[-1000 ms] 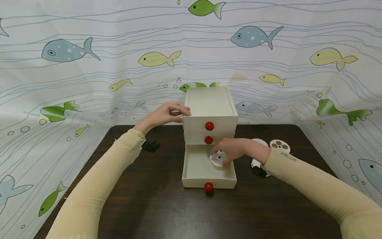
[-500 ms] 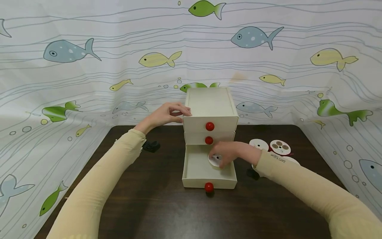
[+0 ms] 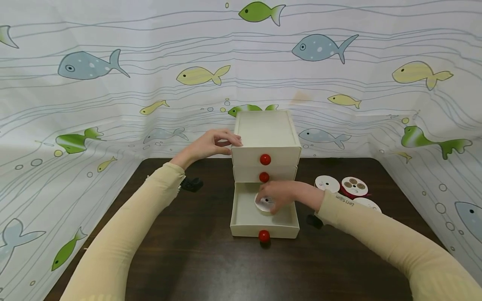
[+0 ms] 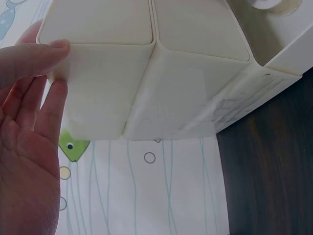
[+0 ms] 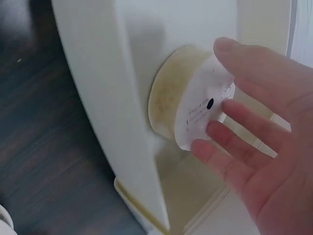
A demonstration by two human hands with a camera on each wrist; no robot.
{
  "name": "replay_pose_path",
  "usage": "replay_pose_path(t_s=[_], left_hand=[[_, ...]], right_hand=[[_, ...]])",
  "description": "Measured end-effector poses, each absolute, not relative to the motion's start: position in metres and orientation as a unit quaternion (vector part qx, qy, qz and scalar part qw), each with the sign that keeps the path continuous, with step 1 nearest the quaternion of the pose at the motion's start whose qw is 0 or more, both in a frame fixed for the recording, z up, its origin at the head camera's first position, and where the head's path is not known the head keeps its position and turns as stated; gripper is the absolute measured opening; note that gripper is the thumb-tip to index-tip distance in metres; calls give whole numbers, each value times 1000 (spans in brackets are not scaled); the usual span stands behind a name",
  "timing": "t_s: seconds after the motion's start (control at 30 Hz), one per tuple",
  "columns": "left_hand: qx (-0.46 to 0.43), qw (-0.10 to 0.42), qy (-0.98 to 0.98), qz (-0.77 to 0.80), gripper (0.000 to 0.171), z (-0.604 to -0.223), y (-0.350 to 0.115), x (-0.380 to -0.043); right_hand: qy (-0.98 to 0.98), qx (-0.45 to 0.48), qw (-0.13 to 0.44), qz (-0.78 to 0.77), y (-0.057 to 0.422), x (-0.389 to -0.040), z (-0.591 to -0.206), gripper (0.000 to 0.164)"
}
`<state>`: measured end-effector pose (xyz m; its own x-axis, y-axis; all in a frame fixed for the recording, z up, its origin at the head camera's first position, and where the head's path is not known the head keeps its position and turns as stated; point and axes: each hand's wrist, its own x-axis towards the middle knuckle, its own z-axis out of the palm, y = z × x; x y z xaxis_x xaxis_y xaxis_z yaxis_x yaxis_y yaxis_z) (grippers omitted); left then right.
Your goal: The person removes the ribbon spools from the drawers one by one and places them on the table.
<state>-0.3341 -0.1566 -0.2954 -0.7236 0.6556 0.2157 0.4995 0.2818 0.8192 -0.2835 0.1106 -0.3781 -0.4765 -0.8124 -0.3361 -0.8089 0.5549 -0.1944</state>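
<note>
A cream cabinet [image 3: 265, 129] with three stacked drawers and red knobs stands on the table. Its bottom drawer [image 3: 241, 223] is pulled out, while the upper two are closed. Inside that drawer lies a spool of cream ribbon [image 5: 168, 93] with a white printed face. My right hand [image 3: 278, 194] reaches over the spool, its fingers spread and slightly bent. In the right wrist view, fingertips [image 5: 203, 147] lie at the spool's face and rim. My left hand [image 4: 29, 117] holds the cabinet's top left front corner, thumb and fingers on either side of the edge.
Right of the cabinet lie several more spools, among them a white-faced spool [image 3: 326, 184] and a red ribbon spool [image 3: 355, 187]. The dark wooden table [image 3: 211, 263] extends toward me. A fish-patterned cloth [image 3: 158, 42] surrounds its back and sides.
My right hand and the ribbon spool have shifted left inside the drawer, toward its middle. More of the spools at the right now shows. My left hand stays at the cabinet's corner.
</note>
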Motion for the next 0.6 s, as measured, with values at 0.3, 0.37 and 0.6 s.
replay_pose_path(t_s=[0.3,0.37,0.6], left_hand=[[359,83,798,477,27,-296,-157,-334],[360,84,797,478,27,-296,-157,-334],[362,84,795,479,27,-296,-156,-334]], right_hand=[[841,-499,210,-13,90,-281,-378,51],[838,-504,209,-11,86,-281,-379,51],[839,-506,197,-13,77,-284,-382,63]])
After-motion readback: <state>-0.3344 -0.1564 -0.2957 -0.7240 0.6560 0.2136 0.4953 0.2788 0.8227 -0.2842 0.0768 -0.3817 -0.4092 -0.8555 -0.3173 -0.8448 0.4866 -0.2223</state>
